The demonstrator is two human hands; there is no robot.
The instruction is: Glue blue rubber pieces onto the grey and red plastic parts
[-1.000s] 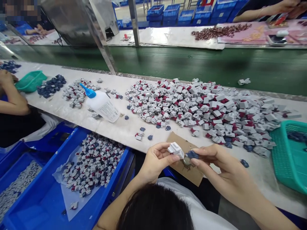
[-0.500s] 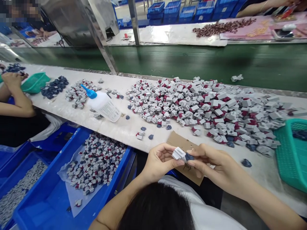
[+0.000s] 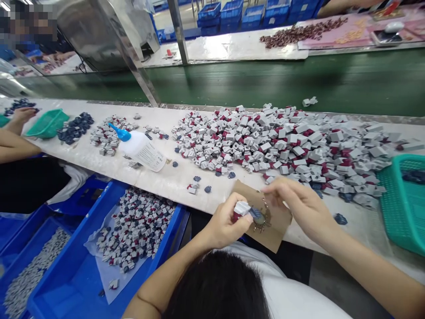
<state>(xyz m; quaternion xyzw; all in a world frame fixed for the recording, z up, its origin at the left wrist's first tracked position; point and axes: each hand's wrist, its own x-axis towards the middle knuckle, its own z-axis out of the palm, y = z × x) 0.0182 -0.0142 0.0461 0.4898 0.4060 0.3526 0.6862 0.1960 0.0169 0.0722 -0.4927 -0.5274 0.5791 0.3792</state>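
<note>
My left hand (image 3: 227,221) grips a white-grey plastic part (image 3: 241,208) with dark red showing at its lower edge. A dark blue piece (image 3: 255,213) lies against that part, close to my left fingertips. My right hand (image 3: 299,204) hangs above a piece of brown cardboard (image 3: 279,226), its fingertips pointing left towards the blue piece and holding nothing visible. On the cardboard is a round grey patch (image 3: 260,219) edged with small beads, partly hidden behind the blue piece.
A large pile of white-and-red parts (image 3: 265,141) covers the white bench (image 3: 199,190). A glue bottle (image 3: 142,150) stands nearby. A blue crate (image 3: 174,226) holds assembled parts; a teal basket (image 3: 387,177) sits right. A co-worker's arm (image 3: 16,148) is at the left.
My right hand has let go of the blue piece and moved up and right over the cardboard. The part in my left hand has turned, and the view has tilted slightly.
</note>
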